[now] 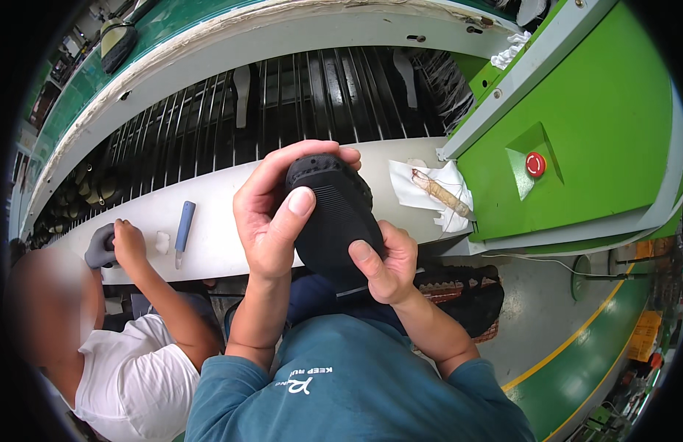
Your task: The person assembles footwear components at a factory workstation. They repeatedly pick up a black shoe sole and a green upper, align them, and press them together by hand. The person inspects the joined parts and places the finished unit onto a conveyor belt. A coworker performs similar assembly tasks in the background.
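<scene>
A black shoe (328,221) with a ribbed surface and a thick textured edge at its far end is held up in front of me. My left hand (262,214) wraps round its left side and far end, the thumb pressed on the ribbed face. Lower on the right side, my right hand (389,269) grips it with the thumb on top. The fingers of both hands are partly hidden behind the shoe. Beneath it runs a white work ledge (216,199).
Behind the ledge lies a conveyor of dark rollers (312,96). A blue-handled knife (184,228) rests at left, near a seated co-worker (142,353) with one gloved hand. At right, a tape-wrapped tool (439,193) lies on white cloth beside a green machine (592,140) with a red button (534,164).
</scene>
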Motion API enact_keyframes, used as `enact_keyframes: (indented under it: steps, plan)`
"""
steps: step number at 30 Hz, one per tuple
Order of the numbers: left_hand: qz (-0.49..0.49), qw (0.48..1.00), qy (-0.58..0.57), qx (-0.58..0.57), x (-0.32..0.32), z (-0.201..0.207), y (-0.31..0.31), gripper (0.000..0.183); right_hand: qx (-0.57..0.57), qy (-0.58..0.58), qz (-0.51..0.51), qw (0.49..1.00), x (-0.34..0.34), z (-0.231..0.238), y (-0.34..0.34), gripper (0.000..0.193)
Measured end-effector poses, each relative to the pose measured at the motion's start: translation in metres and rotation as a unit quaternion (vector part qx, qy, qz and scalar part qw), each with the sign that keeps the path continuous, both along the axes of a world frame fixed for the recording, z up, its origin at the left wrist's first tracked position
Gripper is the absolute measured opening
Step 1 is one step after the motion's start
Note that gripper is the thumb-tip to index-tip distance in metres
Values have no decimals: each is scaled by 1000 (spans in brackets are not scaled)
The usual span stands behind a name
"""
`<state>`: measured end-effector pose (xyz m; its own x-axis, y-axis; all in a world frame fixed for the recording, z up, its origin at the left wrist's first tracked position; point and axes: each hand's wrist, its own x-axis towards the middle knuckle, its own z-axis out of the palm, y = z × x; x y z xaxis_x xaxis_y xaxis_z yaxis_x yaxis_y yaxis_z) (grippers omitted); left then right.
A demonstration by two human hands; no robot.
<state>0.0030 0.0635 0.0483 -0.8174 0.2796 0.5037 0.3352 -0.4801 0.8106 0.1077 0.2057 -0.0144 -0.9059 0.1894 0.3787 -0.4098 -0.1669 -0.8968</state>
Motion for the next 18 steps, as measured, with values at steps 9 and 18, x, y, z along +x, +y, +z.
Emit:
enact_keyframes:
  steps: [9,18]
  plan:
    - [1,1000,4,7,1,-1,0,52,15,2,-6,1000,1,-2,1,24]
    - [7,1000,-12,3,8,2,0,49,20,0,-8,1000,2,-3,2,25]
